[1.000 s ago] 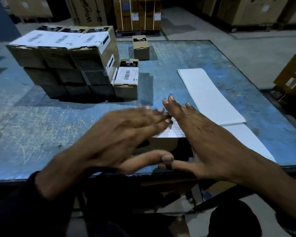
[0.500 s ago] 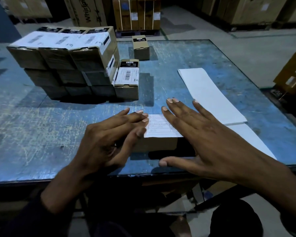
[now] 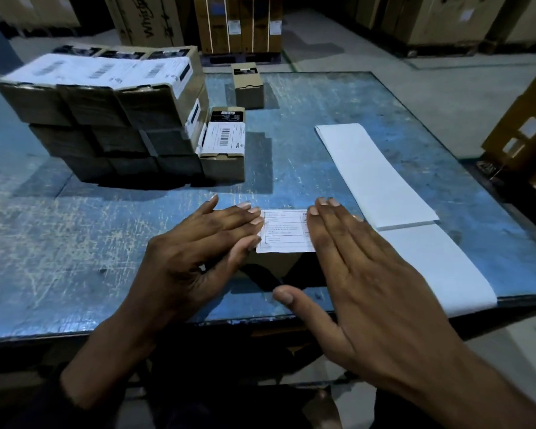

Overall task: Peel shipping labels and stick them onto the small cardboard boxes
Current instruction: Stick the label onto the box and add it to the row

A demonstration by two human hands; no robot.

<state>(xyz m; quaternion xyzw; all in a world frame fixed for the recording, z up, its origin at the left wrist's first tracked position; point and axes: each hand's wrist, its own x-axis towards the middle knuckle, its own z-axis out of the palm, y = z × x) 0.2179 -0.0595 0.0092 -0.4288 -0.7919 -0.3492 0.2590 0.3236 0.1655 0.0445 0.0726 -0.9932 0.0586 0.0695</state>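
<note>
lay flat and open, left hand (image 3: 195, 255) and right hand (image 3: 362, 274), over a labelled box (image 3: 270, 267) mostly hidden beneath, label (image 3: 283, 230) print unreadable.

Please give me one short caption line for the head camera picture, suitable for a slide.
Left hand and right hand press a shipping label flat onto a small cardboard box on the blue table.
</note>
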